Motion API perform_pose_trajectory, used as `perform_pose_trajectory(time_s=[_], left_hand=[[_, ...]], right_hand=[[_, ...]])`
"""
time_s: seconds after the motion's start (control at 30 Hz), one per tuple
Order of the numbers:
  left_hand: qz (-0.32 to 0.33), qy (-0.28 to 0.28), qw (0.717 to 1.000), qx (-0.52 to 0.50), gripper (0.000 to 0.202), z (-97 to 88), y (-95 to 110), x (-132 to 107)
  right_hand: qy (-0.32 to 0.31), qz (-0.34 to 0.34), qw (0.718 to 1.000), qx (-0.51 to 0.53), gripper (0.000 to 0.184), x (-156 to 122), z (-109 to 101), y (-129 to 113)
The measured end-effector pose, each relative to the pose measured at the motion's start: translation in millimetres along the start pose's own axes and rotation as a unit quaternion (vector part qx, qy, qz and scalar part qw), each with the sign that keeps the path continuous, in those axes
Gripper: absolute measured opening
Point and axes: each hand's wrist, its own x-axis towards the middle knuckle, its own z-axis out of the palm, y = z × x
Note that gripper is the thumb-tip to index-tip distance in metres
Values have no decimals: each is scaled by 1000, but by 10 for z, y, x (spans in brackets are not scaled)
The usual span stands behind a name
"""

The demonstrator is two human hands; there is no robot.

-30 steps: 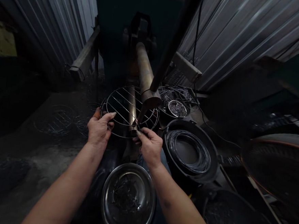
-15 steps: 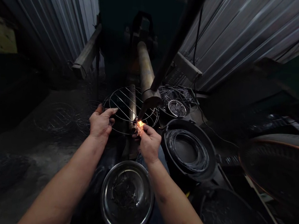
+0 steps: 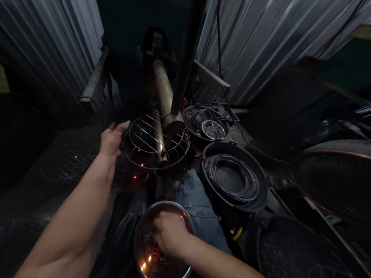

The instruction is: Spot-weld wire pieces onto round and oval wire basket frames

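Note:
A round wire rack [image 3: 140, 146] with parallel bars and two rings lies around the lower metal cylinder [image 3: 158, 133] of a welding machine. My left hand [image 3: 111, 139] is closed at the rack's left rim, thumb pointing up. My right hand [image 3: 170, 235] is down inside a shiny metal bowl [image 3: 138, 263], its fingers curled among small dark metal pieces; the fingertips are hidden. The thick upper cylinder [image 3: 165, 89], with a pointed tip below it, stands over the rack. Orange sparks [image 3: 142, 165] glow below the rack, and bright spots show in the bowl.
A black tub [image 3: 262, 199] with a coil of wire [image 3: 213, 175] stands at right. Behind it sits a basin with loose wire and a small round dish [image 3: 213, 130]. A dark bar [image 3: 187, 50] rises above the rack. A large round fan-like guard [image 3: 340, 154] is at far right.
My right hand has left the sparking spot at the rack and dropped into the bowl. The bright burst at the tip is gone, leaving scattered sparks. My left hand stays by the rack.

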Motion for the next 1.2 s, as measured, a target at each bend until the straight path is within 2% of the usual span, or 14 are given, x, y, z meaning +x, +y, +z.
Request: perform_pose_trajectory(time_s=[0.07,0.13,0.2,0.33,0.43,0.47,0.53,0.63,0.67,0.73,0.8,1.0,1.1,1.2], left_hand=[[-17,-42,998,37,43,51,9,125],[-51,-67,995,61,43,43,10,135],[-63,-55,994,63,40,-45,14,30],[-66,21,997,35,41,-336,48,-390],[-72,59,996,-14,45,-467,86,-699],[-69,63,995,-30,46,-479,96,-775],[-61,61,995,-52,44,-463,103,-885],[-54,57,995,-68,42,-385,75,-973],[-51,56,995,-72,42,-356,57,-991],[-45,51,994,-81,42,-308,17,-1013],[-48,47,994,-90,42,-278,-21,-1021],[-48,52,992,-104,49,-234,-64,-977],[-50,48,992,-108,49,-215,-68,-944],[-49,36,993,-99,46,-212,-83,-917]], right_hand=[[-152,16,983,-99,31,-24,188,-96],[-219,24,967,-129,40,-17,291,-145],[-237,26,963,-125,41,-18,322,-135],[-224,16,972,-74,26,-94,233,1],[-155,-19,984,83,22,-160,8,105],[-109,-31,983,141,20,-166,-104,128],[25,-51,972,228,16,-139,-366,151],[255,-58,919,294,14,9,-739,146],[310,-56,896,314,15,81,-828,139],[374,-50,852,363,16,233,-926,129],[390,-38,823,412,16,371,-930,127],[387,35,772,503,19,550,-819,136],[398,38,756,518,18,569,-844,121],[391,51,753,528,19,580,-866,123]])
